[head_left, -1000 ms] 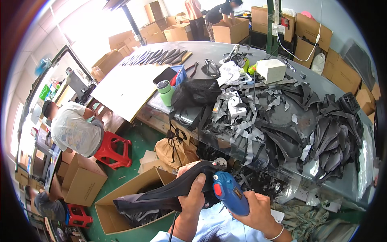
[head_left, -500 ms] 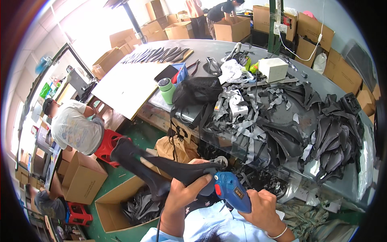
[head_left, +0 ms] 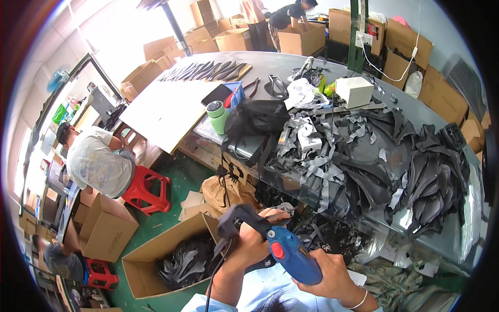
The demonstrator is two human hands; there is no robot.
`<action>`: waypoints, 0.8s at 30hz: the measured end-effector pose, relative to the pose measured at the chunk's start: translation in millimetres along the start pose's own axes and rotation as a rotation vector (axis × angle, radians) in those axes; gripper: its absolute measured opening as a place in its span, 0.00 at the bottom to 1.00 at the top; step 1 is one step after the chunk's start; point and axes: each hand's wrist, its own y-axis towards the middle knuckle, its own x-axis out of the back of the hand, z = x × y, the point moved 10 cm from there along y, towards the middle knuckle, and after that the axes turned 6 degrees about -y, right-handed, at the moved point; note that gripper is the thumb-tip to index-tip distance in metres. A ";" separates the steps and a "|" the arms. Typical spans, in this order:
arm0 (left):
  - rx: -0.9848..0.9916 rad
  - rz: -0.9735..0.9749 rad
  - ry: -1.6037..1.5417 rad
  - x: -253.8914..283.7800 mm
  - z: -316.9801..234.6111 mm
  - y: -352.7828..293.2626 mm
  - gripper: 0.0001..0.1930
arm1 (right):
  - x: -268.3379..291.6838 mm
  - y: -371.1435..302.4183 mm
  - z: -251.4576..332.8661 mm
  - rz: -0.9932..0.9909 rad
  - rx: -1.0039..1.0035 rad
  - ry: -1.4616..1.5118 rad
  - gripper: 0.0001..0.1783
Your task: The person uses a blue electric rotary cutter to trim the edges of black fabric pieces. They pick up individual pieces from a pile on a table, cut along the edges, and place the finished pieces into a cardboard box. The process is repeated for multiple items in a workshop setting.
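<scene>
Now our right hand (head_left: 332, 273) grips the blue tool (head_left: 291, 255), low in view. Our left hand (head_left: 254, 242) is closed around the tool's dark front end (head_left: 236, 218). Below left, an open box (head_left: 156, 260) holds black pieces (head_left: 182, 262). Beyond, the tabletop (head_left: 416, 112) carries black scraps (head_left: 374, 156).

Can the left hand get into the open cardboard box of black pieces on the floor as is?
Probably not yet: the left hand is wrapped around a black tool head beside the blue handheld tool. The open cardboard box lies unobstructed below-left.
</scene>
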 end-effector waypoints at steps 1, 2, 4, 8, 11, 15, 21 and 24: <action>0.056 -0.026 -0.034 -2.9 5.9 -1.4 0.12 | 0.4 1.3 1.0 0.006 -0.007 0.016 0.25; 0.037 -0.033 -0.016 -5.7 4.4 -1.8 0.12 | 0.4 1.9 1.3 0.013 -0.014 0.032 0.25; -0.002 -0.046 0.022 -9.0 2.3 -3.2 0.12 | 0.2 1.8 1.7 0.025 -0.014 0.056 0.26; 0.070 0.072 0.026 -28.0 35.9 -19.2 0.15 | 2.7 2.1 5.8 0.039 -0.016 0.074 0.26; 0.139 0.123 -0.018 -35.6 45.4 -26.3 0.15 | 9.8 4.4 8.6 0.014 -0.014 0.088 0.27; 0.327 0.237 -0.216 -44.4 52.7 -35.6 0.14 | 25.0 7.7 6.5 -0.064 -0.015 0.013 0.29; 0.623 0.302 -0.966 -77.2 35.5 -54.9 0.11 | 23.6 10.5 -26.8 -0.177 -0.111 -0.036 0.29; 0.551 -0.305 -1.185 -48.2 39.6 -30.7 0.13 | 3.3 11.0 -23.2 -0.018 -0.143 0.024 0.29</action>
